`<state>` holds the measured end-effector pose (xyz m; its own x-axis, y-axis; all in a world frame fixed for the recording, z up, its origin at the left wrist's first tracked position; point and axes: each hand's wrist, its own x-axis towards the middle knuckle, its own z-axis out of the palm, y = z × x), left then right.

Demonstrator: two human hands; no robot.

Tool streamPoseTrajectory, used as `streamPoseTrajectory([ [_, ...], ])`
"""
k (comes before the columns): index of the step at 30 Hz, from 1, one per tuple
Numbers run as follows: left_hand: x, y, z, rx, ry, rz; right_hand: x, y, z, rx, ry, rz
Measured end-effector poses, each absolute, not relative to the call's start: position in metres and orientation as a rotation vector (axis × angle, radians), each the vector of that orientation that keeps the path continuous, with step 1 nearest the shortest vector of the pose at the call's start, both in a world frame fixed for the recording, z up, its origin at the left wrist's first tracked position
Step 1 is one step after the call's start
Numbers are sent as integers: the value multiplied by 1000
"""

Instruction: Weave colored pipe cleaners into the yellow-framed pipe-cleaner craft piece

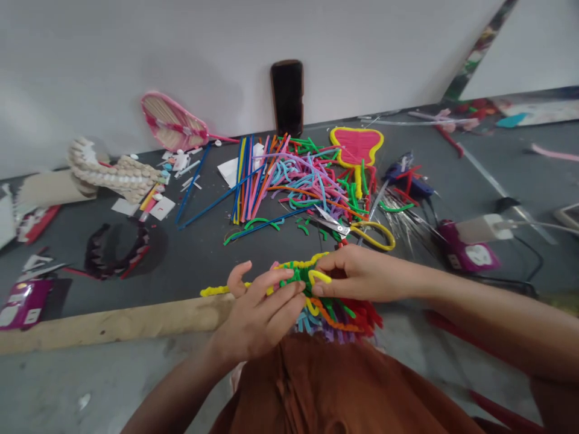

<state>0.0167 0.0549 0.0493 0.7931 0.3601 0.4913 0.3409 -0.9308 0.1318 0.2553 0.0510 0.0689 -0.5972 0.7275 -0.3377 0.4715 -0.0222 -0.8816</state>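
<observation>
Near the table's front edge, both hands are on a colourful pipe-cleaner piece (pixel 337 322) with a yellow edge, green in the middle, and red, orange, blue and purple strands hanging below. My left hand (pixel 262 310) grips its left side, with the fingers laid over the green part. A yellow stem sticks out to the left behind that hand. My right hand (pixel 350 274) pinches a bent yellow pipe cleaner (pixel 320 276) at the green part. Its fingertips partly hide where the yellow piece meets the rest. Scissors (pixel 373 235) with yellow handles lie just beyond my right hand.
A pile of cut pipe cleaners (pixel 298 175) spreads behind the hands, with long straight ones at its left. A phone (pixel 288 97) leans on the wall. Around lie a pink-and-yellow shape (pixel 357 147), a pink fan-like piece (pixel 174 123), a dark headband (pixel 115 268) and a charger (pixel 482 229).
</observation>
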Motion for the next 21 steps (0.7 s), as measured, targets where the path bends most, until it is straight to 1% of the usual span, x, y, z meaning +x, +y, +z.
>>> streamPoseTrajectory([
  [4,18,55,48,2944,575,810,248,45,71,-1395,-2117,1406],
  [7,19,57,47,2930,648,834,249,42,75,-1393,-2178,1255],
  [11,17,58,46,2890,746,795,254,42,75,-1135,-2251,1242],
  [16,15,58,46,2886,711,814,254,51,63,-788,-2269,1087],
  [21,9,62,49,2849,758,867,257,62,55,-692,-2163,1220],
])
